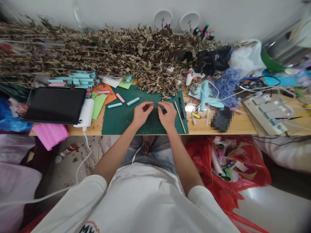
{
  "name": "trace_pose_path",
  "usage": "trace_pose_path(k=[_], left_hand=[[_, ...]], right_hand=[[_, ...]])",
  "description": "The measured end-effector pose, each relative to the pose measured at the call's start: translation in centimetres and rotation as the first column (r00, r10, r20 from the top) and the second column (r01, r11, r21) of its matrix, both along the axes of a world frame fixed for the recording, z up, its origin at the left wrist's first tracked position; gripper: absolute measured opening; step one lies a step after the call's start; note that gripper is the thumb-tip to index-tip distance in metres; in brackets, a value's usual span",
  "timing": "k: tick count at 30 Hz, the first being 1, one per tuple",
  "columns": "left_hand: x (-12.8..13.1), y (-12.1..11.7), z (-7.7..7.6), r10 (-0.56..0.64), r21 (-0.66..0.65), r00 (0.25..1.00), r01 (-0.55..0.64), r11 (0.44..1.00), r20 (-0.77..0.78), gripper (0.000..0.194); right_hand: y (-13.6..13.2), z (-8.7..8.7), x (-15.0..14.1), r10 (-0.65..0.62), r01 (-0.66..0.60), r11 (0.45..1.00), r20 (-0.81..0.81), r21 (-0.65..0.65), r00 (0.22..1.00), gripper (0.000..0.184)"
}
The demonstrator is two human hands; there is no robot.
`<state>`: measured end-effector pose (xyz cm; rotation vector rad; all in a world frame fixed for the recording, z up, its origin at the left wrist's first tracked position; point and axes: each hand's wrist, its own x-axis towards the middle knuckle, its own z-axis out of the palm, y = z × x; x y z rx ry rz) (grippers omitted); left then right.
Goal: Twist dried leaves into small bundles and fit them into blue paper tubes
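Observation:
My left hand (143, 114) is over the green cutting mat (116, 123), thumb and fingers closed around a small brown bit of dried plant (152, 106). Facing it, my right hand (167, 114) has its thumb and forefinger drawn together; whatever they hold is too small to make out. A narrow gap separates the fingertips. Just beyond lies a heap of dried leaves (159, 84). Light-blue paper rolls (133, 101) and a pink paper roll (120, 97) rest left of my hands. A thin wooden stick (179, 117) and a black pen (182, 107) lie to the right.
Dried stalks (97, 48) line the wall. At left are a black tablet (55, 105), white power bank (86, 113) and stacked blue rolls (82, 79). A glue gun (193, 76), blue yarn (228, 85) and power strip (266, 111) stand right. A red bag (259, 161) sits below.

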<state>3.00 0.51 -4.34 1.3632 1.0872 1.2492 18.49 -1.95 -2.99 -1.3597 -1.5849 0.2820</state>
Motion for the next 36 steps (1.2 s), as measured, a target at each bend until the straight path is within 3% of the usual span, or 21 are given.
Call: trace_pose_path(k=[7,15,23,29,36], left_hand=[[0.1,-0.1,-0.1,-0.035,0.028,0.999,0.035,0.999,-0.003,0.024],[0.2,-0.4,0.2,-0.004,0.033,0.995,0.007,0.999,-0.098,0.017],[-0.1,-0.1,0.0,0.016,-0.004,0.998,-0.016,1.000,-0.054,0.016],[-0.2,0.0,-0.5,-0.002,-0.010,0.999,0.001,1.000,-0.043,0.019],[-0.1,0.0,-0.4,-0.028,-0.012,1.000,0.028,1.000,-0.004,0.023]], right_hand=[[0.0,-0.2,-0.2,0.094,-0.093,0.996,0.049,-0.013,0.994,0.018],[-0.1,-0.6,-0.4,0.097,-0.091,0.995,0.150,-0.044,0.984,0.013],[0.1,-0.2,0.0,0.004,-0.004,1.000,-0.002,-0.027,1.000,0.014],[0.2,-0.8,0.0,-0.049,0.049,0.998,0.014,-0.046,0.999,0.017],[0.3,-1.1,0.1,-0.020,0.027,0.996,0.085,-0.085,0.996,0.019]])
